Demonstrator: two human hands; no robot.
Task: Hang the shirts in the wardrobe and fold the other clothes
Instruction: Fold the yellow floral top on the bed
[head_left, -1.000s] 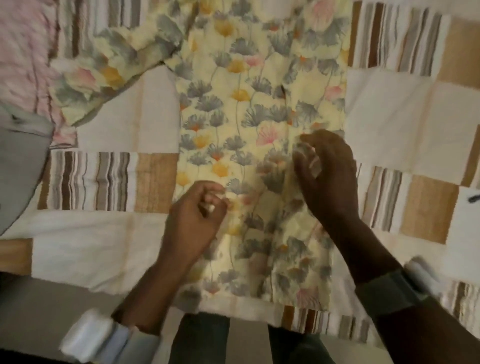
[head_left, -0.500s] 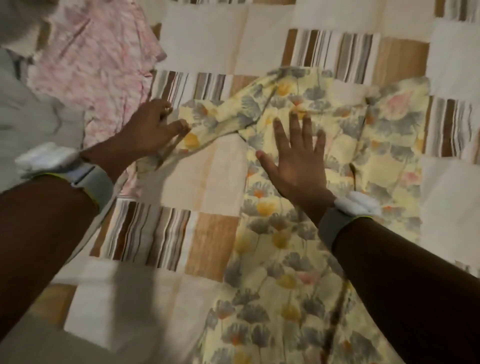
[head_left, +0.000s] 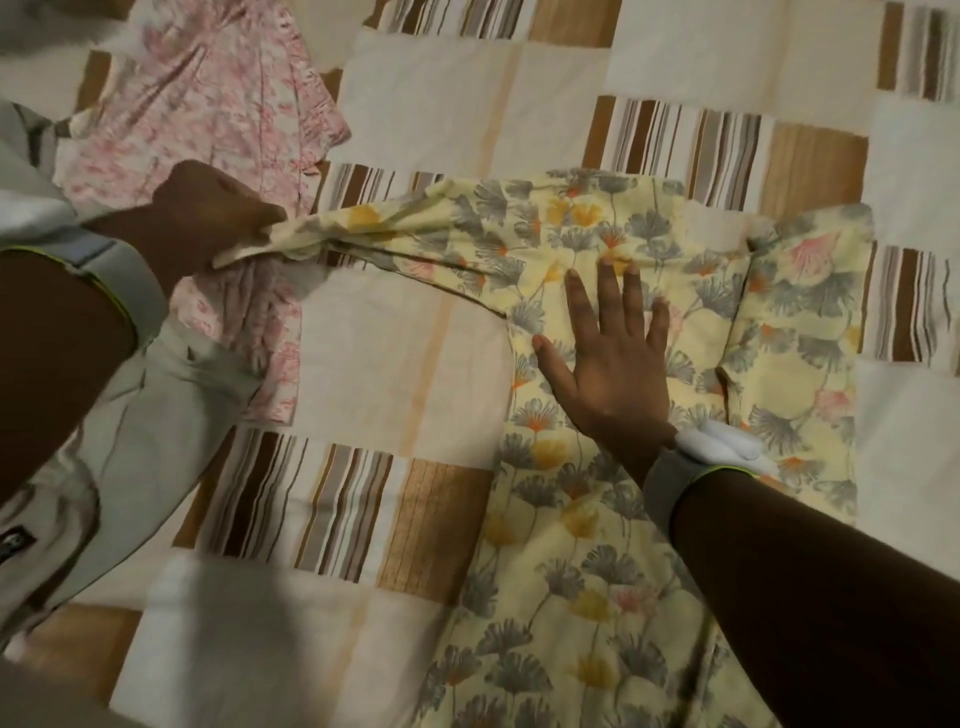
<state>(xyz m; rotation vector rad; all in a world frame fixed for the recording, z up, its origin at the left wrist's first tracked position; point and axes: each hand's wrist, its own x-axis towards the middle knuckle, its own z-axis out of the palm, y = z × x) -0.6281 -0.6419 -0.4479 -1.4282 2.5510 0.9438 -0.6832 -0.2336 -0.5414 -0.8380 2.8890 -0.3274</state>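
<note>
A yellow floral shirt (head_left: 649, 244) lies spread on the patchwork bedspread (head_left: 395, 364), running from the middle to the bottom right. Its left sleeve (head_left: 395, 228) stretches out toward the left. My left hand (head_left: 208, 218) grips the cuff end of that sleeve and holds it pulled out straight. My right hand (head_left: 608, 358) lies flat with fingers spread on the shirt's body near the armpit, pressing the fabric down.
A pink patterned garment (head_left: 218, 114) lies at the upper left, partly under my left hand. A pale grey garment (head_left: 130, 441) lies along the left edge. Bare bedspread shows between the sleeve and the near edge.
My left hand has closed on the sleeve's end and drawn it out to the left, so the sleeve is straighter. My right hand stays flat on the shirt's body.
</note>
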